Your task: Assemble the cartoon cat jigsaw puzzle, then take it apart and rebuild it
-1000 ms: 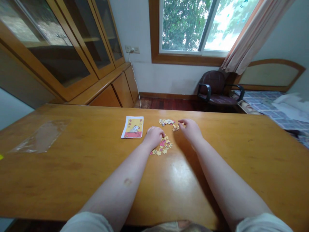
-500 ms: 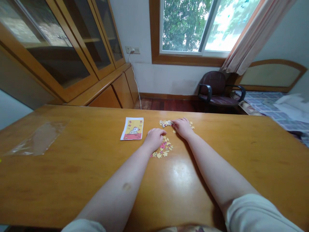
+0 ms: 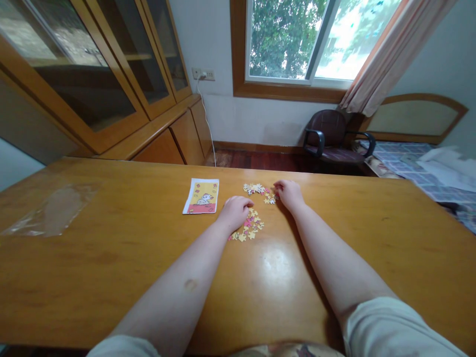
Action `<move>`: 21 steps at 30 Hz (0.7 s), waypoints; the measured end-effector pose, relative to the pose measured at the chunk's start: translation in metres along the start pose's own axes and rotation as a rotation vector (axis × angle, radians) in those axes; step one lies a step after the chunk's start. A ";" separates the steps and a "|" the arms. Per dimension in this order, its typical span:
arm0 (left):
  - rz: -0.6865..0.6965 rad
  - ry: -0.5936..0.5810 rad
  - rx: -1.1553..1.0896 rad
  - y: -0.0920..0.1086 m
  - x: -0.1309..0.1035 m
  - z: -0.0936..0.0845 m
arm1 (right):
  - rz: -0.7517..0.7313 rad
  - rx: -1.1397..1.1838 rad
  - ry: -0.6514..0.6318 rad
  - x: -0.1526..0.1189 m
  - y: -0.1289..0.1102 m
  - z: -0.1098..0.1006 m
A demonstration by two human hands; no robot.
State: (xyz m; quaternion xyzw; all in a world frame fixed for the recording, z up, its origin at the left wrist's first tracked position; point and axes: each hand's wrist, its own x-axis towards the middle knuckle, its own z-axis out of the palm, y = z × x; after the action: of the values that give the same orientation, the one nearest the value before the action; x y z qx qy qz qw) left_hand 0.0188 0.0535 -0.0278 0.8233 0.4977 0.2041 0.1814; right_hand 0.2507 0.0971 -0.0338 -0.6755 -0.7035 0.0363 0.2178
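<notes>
Yellow and pink puzzle pieces (image 3: 254, 224) lie loosely spread on the wooden table (image 3: 148, 258). My left hand (image 3: 235, 212) rests over their upper left edge, its fingers bent; whatever is under them is hidden. Farther back is a second group of pieces (image 3: 255, 189), many showing pale sides. At the right end of that group is my right hand (image 3: 290, 194), fingers curled close to the pieces; I cannot make out whether one is between them. A picture card (image 3: 202, 197) with a white animal on yellow and pink lies left of my left hand.
A clear plastic bag (image 3: 55, 209) lies flat at the table's left. Behind the table stand a glass-door cabinet (image 3: 148, 111), an office chair (image 3: 329, 136) and a bed (image 3: 412, 161) at the right.
My right hand has shifted slightly right, uncovering more pieces at the right of the back group. My left hand stays in nearly the same place. The view has moved a little.
</notes>
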 end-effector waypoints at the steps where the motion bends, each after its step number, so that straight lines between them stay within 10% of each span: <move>1: -0.001 0.000 -0.003 0.000 0.000 0.000 | -0.009 0.022 -0.008 -0.001 0.000 -0.003; 10: 0.008 0.005 -0.015 -0.001 0.001 0.000 | -0.151 0.142 -0.409 -0.009 -0.007 -0.032; 21: 0.002 -0.005 -0.013 -0.002 0.001 0.001 | -0.078 0.048 -0.251 -0.001 0.012 -0.022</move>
State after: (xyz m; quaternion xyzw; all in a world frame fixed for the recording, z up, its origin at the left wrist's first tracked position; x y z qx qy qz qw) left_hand 0.0180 0.0550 -0.0294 0.8231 0.4950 0.2056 0.1877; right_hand 0.2698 0.0918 -0.0180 -0.6322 -0.7500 0.1290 0.1455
